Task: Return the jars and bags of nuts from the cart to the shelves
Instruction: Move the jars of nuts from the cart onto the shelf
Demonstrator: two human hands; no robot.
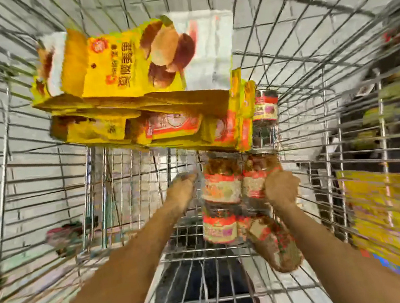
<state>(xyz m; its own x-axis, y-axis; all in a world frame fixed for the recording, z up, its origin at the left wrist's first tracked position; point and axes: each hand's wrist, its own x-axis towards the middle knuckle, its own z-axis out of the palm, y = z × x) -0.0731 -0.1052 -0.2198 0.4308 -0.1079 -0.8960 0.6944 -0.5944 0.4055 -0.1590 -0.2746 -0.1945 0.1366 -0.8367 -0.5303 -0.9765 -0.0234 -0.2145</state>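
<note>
Inside the wire cart, about four yellow bags lie stacked at the far end, and a fifth bag leans by the right wall. One far jar stands in the far right corner. Roughly five more jars cluster mid-cart, though blur makes the count unsure. The right hand has its fingers clamped on the upper right jar. The left hand is at the neighbouring jar, its fingers too blurred to tell.

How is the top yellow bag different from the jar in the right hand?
The top yellow bag is flat and yellow with nut pictures; the held jar is round with a red label. The bag lies on other bags; the right hand grips the jar. Both are inside the wire cart.
</note>
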